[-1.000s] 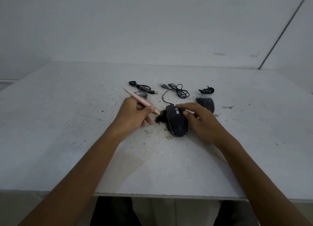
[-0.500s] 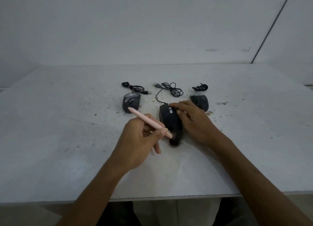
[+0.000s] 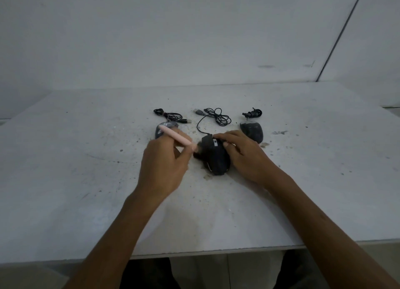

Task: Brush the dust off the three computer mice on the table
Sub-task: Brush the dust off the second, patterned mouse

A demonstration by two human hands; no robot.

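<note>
Three dark computer mice lie in a row on the white table (image 3: 65, 180). My right hand (image 3: 244, 156) holds the middle mouse (image 3: 215, 156) by its right side, fingers over its front. My left hand (image 3: 164, 165) grips a pink brush (image 3: 176, 138); its dark bristles touch the left flank of the middle mouse. The left mouse (image 3: 161, 130) is partly hidden behind the brush handle and my left hand. The right mouse (image 3: 252, 131) lies apart, just beyond my right hand.
Three black coiled cables lie behind the mice: left cable (image 3: 171, 115), middle cable (image 3: 217, 116) running to the middle mouse, right cable (image 3: 252, 113). Dust and crumbs speckle the table around the mice. A grey wall rises behind the table.
The brush has swept from the near end of the middle mouse back up to its left front side. My left hand moved away from me. My right hand keeps hold of the mouse.
</note>
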